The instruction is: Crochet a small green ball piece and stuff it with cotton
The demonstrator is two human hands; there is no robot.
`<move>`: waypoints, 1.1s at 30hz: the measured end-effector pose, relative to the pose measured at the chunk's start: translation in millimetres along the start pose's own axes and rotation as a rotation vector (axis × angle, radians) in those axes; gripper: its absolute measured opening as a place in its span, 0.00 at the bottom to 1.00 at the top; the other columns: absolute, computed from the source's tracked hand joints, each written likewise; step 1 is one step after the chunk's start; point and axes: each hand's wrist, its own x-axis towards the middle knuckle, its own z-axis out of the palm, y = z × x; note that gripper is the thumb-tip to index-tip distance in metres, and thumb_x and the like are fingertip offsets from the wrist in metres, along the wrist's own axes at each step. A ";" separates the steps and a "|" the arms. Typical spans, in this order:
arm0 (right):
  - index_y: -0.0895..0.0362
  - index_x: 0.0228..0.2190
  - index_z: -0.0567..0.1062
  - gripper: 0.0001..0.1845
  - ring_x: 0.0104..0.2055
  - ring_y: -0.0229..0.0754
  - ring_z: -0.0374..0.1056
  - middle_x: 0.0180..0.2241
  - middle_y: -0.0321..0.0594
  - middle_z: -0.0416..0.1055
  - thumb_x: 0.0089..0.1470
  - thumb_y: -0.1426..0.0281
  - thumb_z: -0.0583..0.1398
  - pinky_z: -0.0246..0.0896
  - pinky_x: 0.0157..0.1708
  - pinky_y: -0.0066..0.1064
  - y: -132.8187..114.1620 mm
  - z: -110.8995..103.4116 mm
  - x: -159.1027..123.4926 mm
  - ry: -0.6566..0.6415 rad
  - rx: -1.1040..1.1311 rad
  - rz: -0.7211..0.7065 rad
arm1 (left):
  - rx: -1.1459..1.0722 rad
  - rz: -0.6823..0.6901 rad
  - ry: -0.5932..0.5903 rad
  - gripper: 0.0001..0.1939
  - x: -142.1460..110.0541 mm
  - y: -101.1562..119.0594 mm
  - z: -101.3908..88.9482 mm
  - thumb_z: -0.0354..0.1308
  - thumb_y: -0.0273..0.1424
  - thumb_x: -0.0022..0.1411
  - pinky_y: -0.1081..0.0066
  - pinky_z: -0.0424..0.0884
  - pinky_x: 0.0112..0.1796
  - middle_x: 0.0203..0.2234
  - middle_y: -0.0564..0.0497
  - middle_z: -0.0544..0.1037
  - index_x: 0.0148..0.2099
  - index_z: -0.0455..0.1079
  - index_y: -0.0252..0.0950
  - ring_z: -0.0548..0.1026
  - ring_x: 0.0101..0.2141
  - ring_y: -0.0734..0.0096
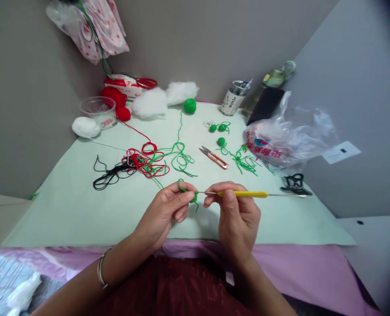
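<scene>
Between the thumb and fingers of my left hand (168,206) is a small green crochet piece (194,199), partly hidden, with a short tail hanging below. Green yarn loops over the left forefinger and runs back to the tangled strands on the table. My right hand (236,215) is closed around the yellow handle of a crochet hook (247,194). The hook's thin metal tip reaches left to the green piece; whether it is inside a stitch I cannot tell. Its other metal end points right. Ahead of my hands lie orange-handled thread snips (214,158).
Tangled red, green and black yarn (145,162) lies left of centre. Behind are a green ball (190,105), white stuffing (150,103) and a clear tub (99,112). Small green crocheted balls (221,141), a pen cup (232,101), a plastic bag (280,136) and a black claw clip (295,183) are rightward.
</scene>
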 end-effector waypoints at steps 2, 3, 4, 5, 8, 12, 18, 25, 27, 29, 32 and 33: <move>0.52 0.38 0.83 0.11 0.31 0.35 0.75 0.36 0.36 0.79 0.71 0.67 0.60 0.73 0.34 0.30 -0.1 0.0 0.0 -0.003 0.004 -0.001 | -0.002 -0.001 0.000 0.11 -0.3 0.3 0.3 0.75 0.34 0.57 0.79 0.52 0.20 0.21 0.61 0.64 0.36 0.78 0.34 0.54 0.18 0.86; 0.52 0.38 0.83 0.11 0.31 0.35 0.75 0.36 0.36 0.79 0.70 0.67 0.60 0.73 0.34 0.30 -0.3 -0.1 -0.1 -0.004 0.004 -0.001 | -0.003 -0.001 -0.001 0.11 -0.3 0.4 0.4 0.75 0.34 0.57 0.79 0.52 0.20 0.20 0.61 0.64 0.36 0.78 0.34 0.54 0.18 0.86; 0.52 0.38 0.83 0.11 0.31 0.35 0.75 0.36 0.36 0.78 0.70 0.67 0.60 0.73 0.34 0.30 -0.6 -0.2 -0.2 -0.004 0.003 0.000 | -0.005 -0.002 -0.002 0.11 -0.3 0.6 0.6 0.75 0.34 0.57 0.79 0.52 0.20 0.20 0.61 0.64 0.36 0.78 0.34 0.54 0.18 0.86; 0.52 0.38 0.83 0.11 0.31 0.36 0.75 0.36 0.36 0.78 0.70 0.67 0.60 0.73 0.33 0.30 -1.0 -0.4 -0.2 -0.004 0.003 0.000 | -0.006 -0.003 -0.003 0.11 -0.2 0.7 0.8 0.75 0.34 0.57 0.79 0.53 0.20 0.20 0.61 0.63 0.36 0.78 0.34 0.54 0.18 0.86; 0.53 0.38 0.83 0.11 0.31 0.36 0.75 0.36 0.37 0.78 0.70 0.67 0.60 0.73 0.33 0.31 -2.0 -0.7 -0.4 0.000 -0.007 0.007 | -0.010 0.001 -0.001 0.11 -0.1 0.7 1.1 0.75 0.34 0.57 0.80 0.53 0.20 0.21 0.61 0.64 0.35 0.78 0.34 0.55 0.18 0.86; 0.54 0.38 0.82 0.11 0.30 0.37 0.76 0.35 0.38 0.79 0.70 0.65 0.61 0.74 0.33 0.32 -1.7 0.3 -0.6 0.004 -0.028 0.023 | 0.012 0.038 0.013 0.12 -0.9 -0.2 2.3 0.76 0.35 0.56 0.79 0.53 0.20 0.22 0.60 0.67 0.35 0.79 0.34 0.56 0.18 0.86; 0.52 0.39 0.83 0.09 0.30 0.37 0.76 0.34 0.36 0.79 0.69 0.67 0.61 0.74 0.33 0.32 0.5 3.2 -2.1 -0.034 -0.068 0.001 | 0.032 0.056 -0.033 0.19 -1.6 0.2 5.7 0.79 0.33 0.52 0.80 0.54 0.19 0.25 0.56 0.77 0.45 0.82 0.37 0.57 0.18 0.85; 0.50 0.40 0.84 0.10 0.31 0.36 0.75 0.35 0.35 0.79 0.69 0.70 0.61 0.70 0.35 0.32 3.1 3.5 -1.3 0.003 -0.115 -0.086 | 0.031 0.041 -0.030 0.16 -1.5 -1.0 2.1 0.78 0.31 0.54 0.80 0.49 0.18 0.28 0.57 0.75 0.45 0.83 0.36 0.56 0.17 0.89; 0.50 0.40 0.84 0.10 0.31 0.37 0.75 0.35 0.35 0.79 0.69 0.69 0.61 0.71 0.35 0.33 3.1 3.1 -0.4 0.005 -0.120 -0.076 | 0.025 0.039 -0.022 0.15 -2.6 -1.6 2.2 0.78 0.31 0.54 0.80 0.49 0.18 0.28 0.57 0.74 0.43 0.83 0.36 0.56 0.17 0.89; 0.51 0.40 0.84 0.09 0.31 0.37 0.75 0.35 0.35 0.79 0.69 0.68 0.61 0.71 0.35 0.33 2.6 2.2 0.7 -0.001 -0.099 -0.035 | 0.007 0.035 -0.020 0.14 -3.7 -2.0 2.6 0.78 0.31 0.53 0.80 0.50 0.18 0.27 0.57 0.74 0.41 0.81 0.35 0.56 0.17 0.89; 0.51 0.40 0.84 0.10 0.30 0.36 0.76 0.37 0.36 0.80 0.70 0.67 0.61 0.72 0.35 0.32 1.5 0.2 2.1 0.013 -0.033 0.002 | -0.027 0.031 -0.018 0.13 -4.3 -1.8 2.0 0.78 0.30 0.55 0.80 0.51 0.19 0.24 0.60 0.71 0.40 0.79 0.35 0.55 0.16 0.90; 0.51 0.39 0.84 0.10 0.30 0.35 0.76 0.37 0.36 0.80 0.70 0.66 0.61 0.72 0.35 0.31 1.1 -0.5 2.3 0.028 -0.016 0.001 | -0.035 0.027 -0.019 0.12 -4.2 -1.6 1.3 0.77 0.30 0.56 0.81 0.51 0.19 0.23 0.61 0.69 0.39 0.79 0.35 0.54 0.16 0.90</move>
